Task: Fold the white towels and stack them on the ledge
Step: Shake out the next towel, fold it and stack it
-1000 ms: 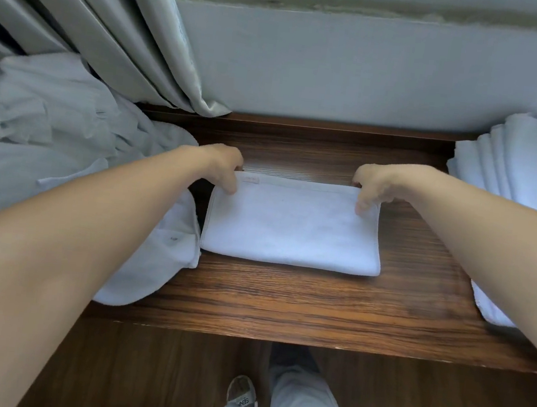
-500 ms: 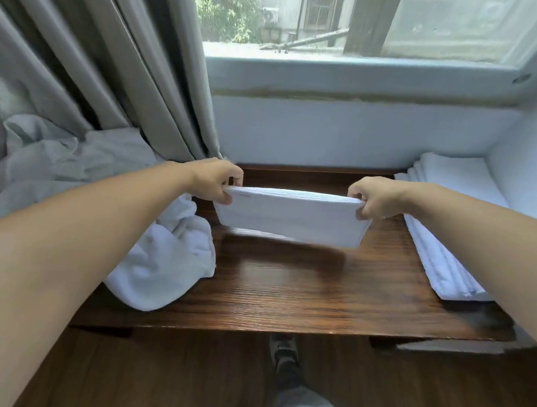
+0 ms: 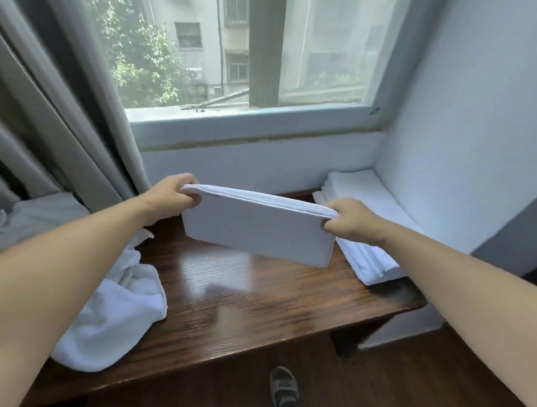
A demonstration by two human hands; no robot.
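Two hands, left hand [image 3: 174, 196] and right hand [image 3: 348, 222], pinch one folded towel [image 3: 257, 229] with curled fingers above the desk [image 3: 250, 295]; one stack [image 3: 368, 228] right, one loose pile [image 3: 114, 313] left.

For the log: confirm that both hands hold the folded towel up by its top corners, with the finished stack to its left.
Wrong side. In the head view the finished stack lies to the right of the folded towel. The left hand and right hand do hold it up by its top corners.
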